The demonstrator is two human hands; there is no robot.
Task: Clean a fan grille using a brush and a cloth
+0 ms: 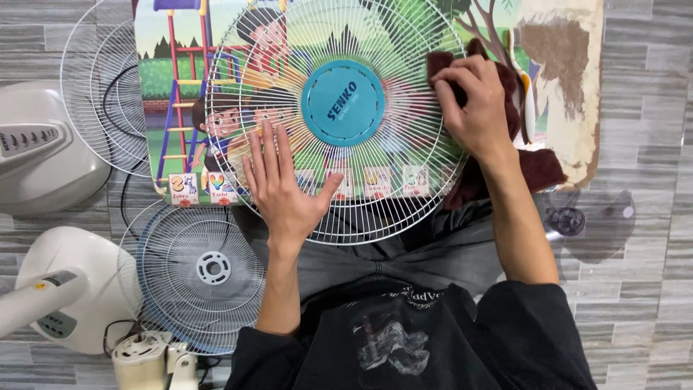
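I see a grey tiled floor (642, 303) carrying a low picture-printed tabletop (570, 94) at upper centre. On the floor at left lie 2 wire fan grilles (195, 271), a white fan base (68, 285) and a grey one (40, 148).

The person wears a black top with sleeves pushed up past the elbows, so both forearms are bare. A faded grey picture and some small pale writing sit on the chest. The left hand (285, 189) and right hand (473, 101) have no gloves, rings or watch.
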